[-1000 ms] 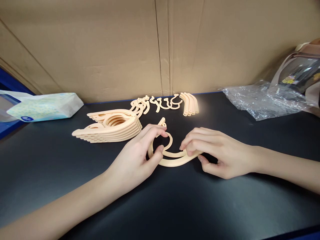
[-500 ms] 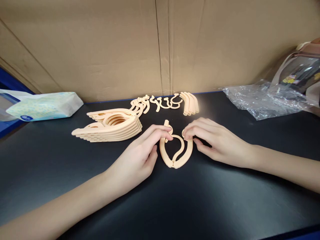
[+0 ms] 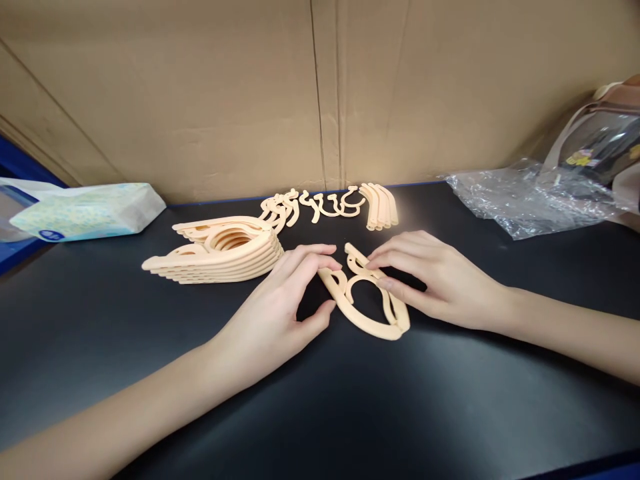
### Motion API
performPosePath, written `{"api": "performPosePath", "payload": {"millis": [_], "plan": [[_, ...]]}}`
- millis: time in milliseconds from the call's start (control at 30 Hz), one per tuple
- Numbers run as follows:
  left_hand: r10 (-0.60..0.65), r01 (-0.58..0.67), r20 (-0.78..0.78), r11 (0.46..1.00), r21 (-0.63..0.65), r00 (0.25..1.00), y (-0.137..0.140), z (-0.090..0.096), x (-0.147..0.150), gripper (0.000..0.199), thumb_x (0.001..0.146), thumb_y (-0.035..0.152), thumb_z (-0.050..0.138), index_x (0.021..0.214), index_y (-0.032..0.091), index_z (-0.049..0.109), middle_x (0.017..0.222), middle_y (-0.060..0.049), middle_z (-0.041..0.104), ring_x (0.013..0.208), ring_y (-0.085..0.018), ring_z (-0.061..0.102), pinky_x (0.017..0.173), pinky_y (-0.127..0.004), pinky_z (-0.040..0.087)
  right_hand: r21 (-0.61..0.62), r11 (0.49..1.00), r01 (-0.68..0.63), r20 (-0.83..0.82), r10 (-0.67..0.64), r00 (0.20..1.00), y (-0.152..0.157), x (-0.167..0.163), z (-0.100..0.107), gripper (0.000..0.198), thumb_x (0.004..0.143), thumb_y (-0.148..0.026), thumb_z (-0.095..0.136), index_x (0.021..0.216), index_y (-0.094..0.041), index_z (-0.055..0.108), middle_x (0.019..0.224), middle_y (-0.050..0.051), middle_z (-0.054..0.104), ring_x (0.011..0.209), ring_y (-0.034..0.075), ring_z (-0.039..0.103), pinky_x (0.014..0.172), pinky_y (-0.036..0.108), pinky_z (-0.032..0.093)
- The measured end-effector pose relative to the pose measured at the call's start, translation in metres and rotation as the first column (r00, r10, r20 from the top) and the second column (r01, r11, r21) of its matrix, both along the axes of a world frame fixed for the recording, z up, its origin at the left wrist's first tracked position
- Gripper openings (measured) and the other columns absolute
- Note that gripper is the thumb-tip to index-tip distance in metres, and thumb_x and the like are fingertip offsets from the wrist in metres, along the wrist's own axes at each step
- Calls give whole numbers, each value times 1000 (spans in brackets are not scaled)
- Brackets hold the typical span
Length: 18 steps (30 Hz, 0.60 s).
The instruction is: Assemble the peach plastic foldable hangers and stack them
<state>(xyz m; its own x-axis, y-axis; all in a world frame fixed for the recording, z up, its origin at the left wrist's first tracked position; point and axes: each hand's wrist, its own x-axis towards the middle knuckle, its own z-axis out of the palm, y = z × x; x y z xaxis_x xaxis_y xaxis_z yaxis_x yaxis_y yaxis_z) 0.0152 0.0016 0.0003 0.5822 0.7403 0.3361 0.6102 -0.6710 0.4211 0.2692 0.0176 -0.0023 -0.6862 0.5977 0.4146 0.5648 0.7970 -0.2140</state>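
A peach-coloured plastic folding hanger (image 3: 371, 327) lies folded on the black table, its two curved arms meeting at a joint at the lower right. My left hand (image 3: 295, 293) has its fingertips over the free end of the left arm, with the thumb low beside that arm's outer edge. On the other side, my right hand (image 3: 433, 280) pinches the right arm between fingers and thumb, partly covering it. A stack of folded hangers (image 3: 240, 263) sits just beyond my left hand.
Behind lie several loose hooks (image 3: 327, 205) and a row of curved bars (image 3: 380, 207) in the same colour. A tissue pack (image 3: 95, 212) is at the left. Clear plastic wrap (image 3: 530, 197) and a transparent bag (image 3: 595, 143) stand right. A cardboard wall (image 3: 225, 100) closes the back.
The folding hanger has turned on the table, its joint swinging to the right. My right thumb has come onto the right arm, and my left thumb has moved closer to the left arm.
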Motion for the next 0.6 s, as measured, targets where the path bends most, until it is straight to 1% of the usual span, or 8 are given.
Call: {"api": "performPosePath", "payload": {"millis": [67,167,200,267,333,400,500,600], "plan": [[-1,0,-26,1000,-13,1000,-1,-1,-1,36,89,30,60,122,23,50,142,-10,48,133,-23,45,111,-44,39,-34,997,-70,9,70,997,0,1,0,29,96,-36,51,115,-17,62,120,11,66,111,23,60,97,40,43],[-17,14,-74,999,-32,997,-2,-4,-1,58,86,46,64,136,25,42,152,-10,39,142,-27,35,113,-49,36,-60,987,-147,34,149,988,-1,1,-1,39,95,-41,52,126,-17,56,135,14,59,129,25,49,105,45,38],[-27,24,-89,999,-37,996,-2,-4,-1,64,86,50,64,139,26,39,154,-10,37,143,-28,32,114,-51,35,-65,986,-154,37,156,987,-1,2,-1,40,95,-42,51,126,-17,56,137,14,57,130,25,48,105,46,38],[-57,51,-120,998,-49,991,-2,-4,-1,72,86,53,63,144,24,32,154,-12,37,144,-31,31,115,-55,31,-74,987,-143,34,146,989,-2,2,0,35,96,-42,49,120,-18,59,136,14,57,123,25,51,102,45,41],[-70,61,-144,996,-63,987,-3,-3,0,71,87,51,62,144,23,31,149,-13,44,140,-32,37,113,-57,33,-82,987,-135,23,137,990,-3,1,3,29,97,-41,48,109,-19,63,130,13,58,112,23,55,96,42,44],[-64,56,-137,997,-59,988,-3,-1,1,66,86,47,64,140,23,35,139,-12,53,129,-32,48,106,-53,42,-83,985,-151,16,153,988,-3,1,4,25,97,-38,49,102,-20,65,127,11,59,107,22,55,93,40,44],[-62,61,-101,998,-5,993,-4,2,2,59,83,43,69,132,23,42,126,-9,57,115,-26,56,95,-42,48,-86,977,-196,7,197,980,-3,1,6,22,96,-36,52,104,-21,65,130,11,57,111,22,53,96,40,41],[-78,87,-98,991,98,992,-6,4,3,58,81,42,73,127,22,43,124,-8,56,113,-24,55,94,-37,46,-80,969,-232,13,233,972,-3,1,5,23,95,-37,55,106,-21,66,135,11,54,118,22,51,99,40,39]]}}
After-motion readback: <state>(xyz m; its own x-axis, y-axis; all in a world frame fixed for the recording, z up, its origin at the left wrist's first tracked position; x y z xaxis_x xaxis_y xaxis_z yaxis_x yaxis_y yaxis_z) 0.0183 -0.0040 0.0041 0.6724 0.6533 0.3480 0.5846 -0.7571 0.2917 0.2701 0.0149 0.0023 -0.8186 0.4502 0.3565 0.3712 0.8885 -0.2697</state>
